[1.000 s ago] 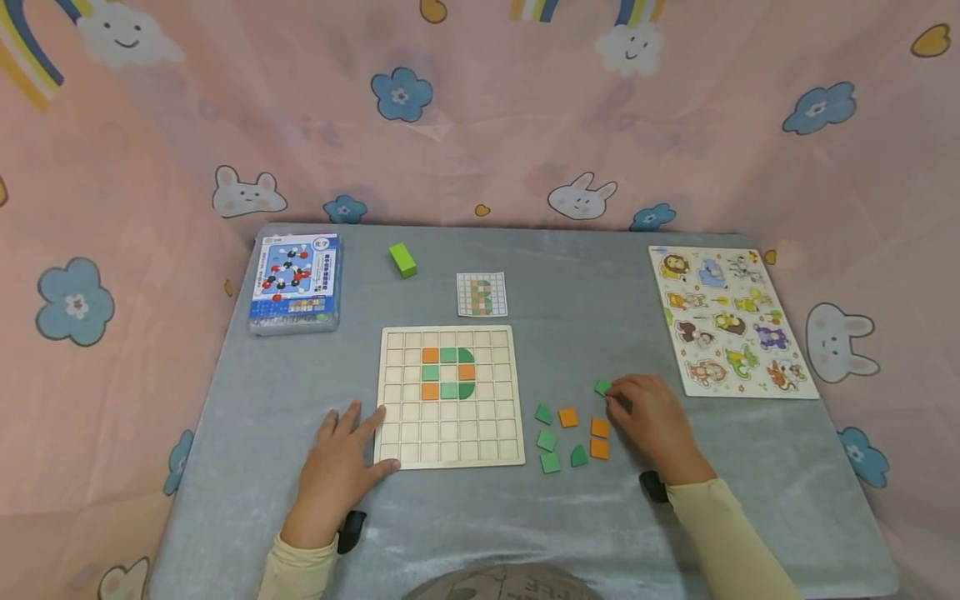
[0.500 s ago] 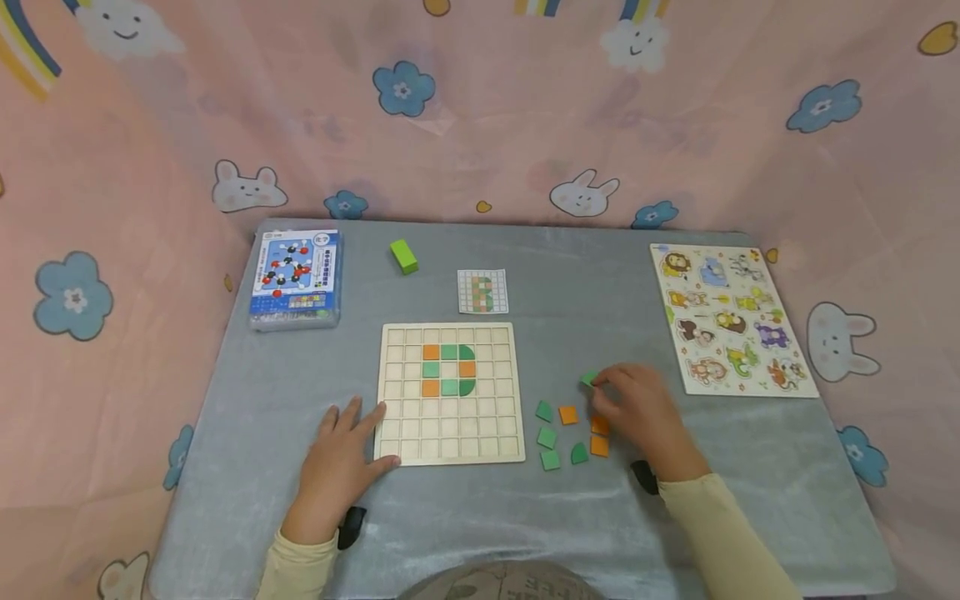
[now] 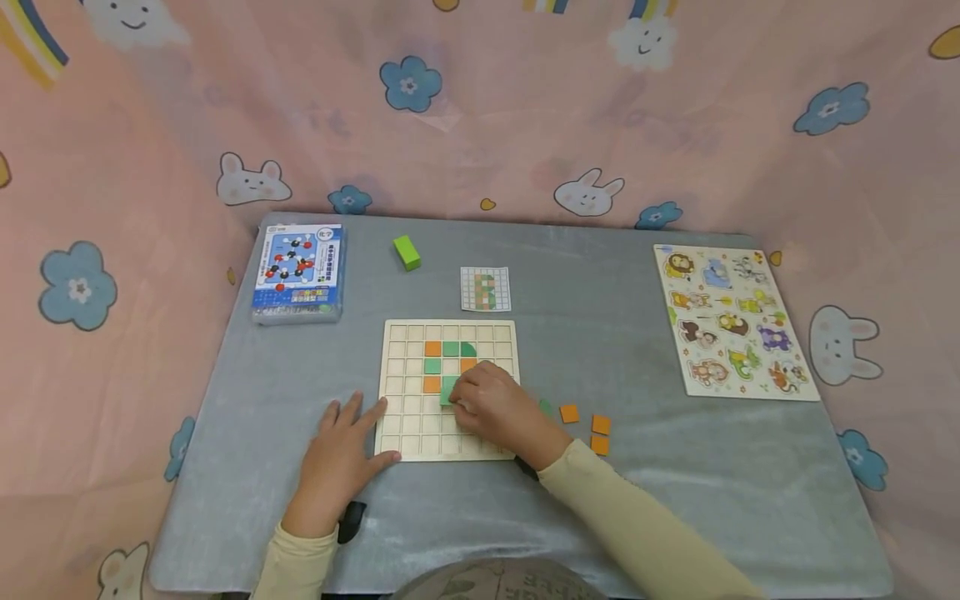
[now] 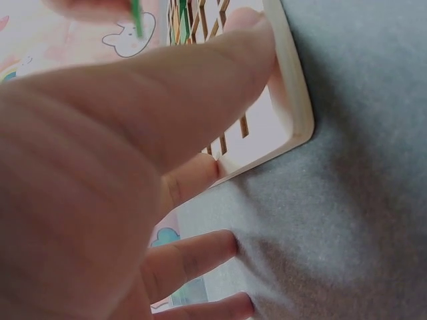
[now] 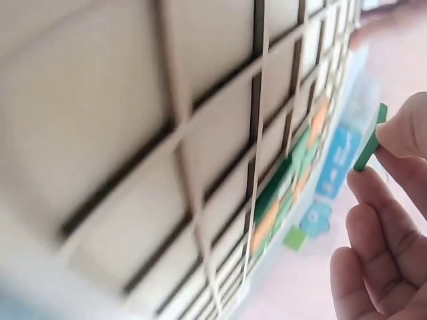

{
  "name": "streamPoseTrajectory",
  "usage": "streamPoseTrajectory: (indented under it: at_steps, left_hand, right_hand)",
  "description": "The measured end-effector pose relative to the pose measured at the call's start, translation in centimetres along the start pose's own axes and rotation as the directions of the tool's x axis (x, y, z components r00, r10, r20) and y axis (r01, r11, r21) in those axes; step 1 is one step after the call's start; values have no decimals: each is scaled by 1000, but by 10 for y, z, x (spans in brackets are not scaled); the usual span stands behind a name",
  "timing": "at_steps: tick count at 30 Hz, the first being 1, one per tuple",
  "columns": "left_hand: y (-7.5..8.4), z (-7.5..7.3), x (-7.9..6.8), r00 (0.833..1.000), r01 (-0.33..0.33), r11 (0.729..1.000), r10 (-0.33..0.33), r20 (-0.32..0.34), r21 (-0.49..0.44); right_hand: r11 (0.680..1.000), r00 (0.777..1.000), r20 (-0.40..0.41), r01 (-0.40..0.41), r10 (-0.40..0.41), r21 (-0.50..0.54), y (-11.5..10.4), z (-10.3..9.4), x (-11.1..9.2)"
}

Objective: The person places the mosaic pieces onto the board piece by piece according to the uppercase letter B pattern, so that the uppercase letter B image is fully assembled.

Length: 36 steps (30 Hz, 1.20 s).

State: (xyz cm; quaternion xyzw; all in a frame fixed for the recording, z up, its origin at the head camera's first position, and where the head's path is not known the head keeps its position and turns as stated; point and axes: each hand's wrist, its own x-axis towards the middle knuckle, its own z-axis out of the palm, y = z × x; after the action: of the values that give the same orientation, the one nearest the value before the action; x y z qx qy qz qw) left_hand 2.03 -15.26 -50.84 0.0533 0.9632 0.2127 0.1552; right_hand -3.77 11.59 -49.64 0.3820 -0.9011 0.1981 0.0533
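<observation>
My right hand pinches a green square tile between thumb and fingertips, held above the wooden grid board. In the right wrist view the tile is seen edge-on, apart from the board's surface. Orange and green tiles sit in the upper middle cells; the right hand covers some of them. My left hand lies spread at the board's lower left, thumb and index finger touching its edge. The left wrist view shows the thumb on the board's rim and other fingertips on the grey cloth.
Orange tiles lie right of the board, with green ones partly behind my right arm. A printed pattern card lies beyond the board. Also there: a green block, a boxed chemistry set and an animal puzzle.
My right hand has carried the green tile leftward from the loose tiles to above the middle of the board. The left hand stays at the board's edge.
</observation>
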Motion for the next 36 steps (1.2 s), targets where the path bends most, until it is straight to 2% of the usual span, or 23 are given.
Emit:
streamPoseTrajectory:
  at_steps: [5, 10, 17, 26, 36]
  left_hand:
    - [0, -2, -1, 1000, -4, 1000, 4, -6, 8]
    - [2, -3, -2, 1000, -8, 1000, 8, -1, 12]
    - [4, -5, -2, 1000, 0, 1000, 0, 3, 8]
    - [4, -4, -2, 1000, 2, 1000, -3, 3, 14]
    - [4, -4, -2, 1000, 6, 1000, -6, 5, 17]
  right_hand:
    - [997, 998, 47, 49, -47, -51, -6, 16, 17]
    - [994, 996, 49, 75, -71, -79, -8, 25, 21]
    - [983, 993, 110, 51, -32, -174, -11, 29, 21]
    - [981, 993, 112, 45, -24, -187, -11, 29, 20]
    - [974, 979, 198, -1, 48, -228, -12, 26, 19]
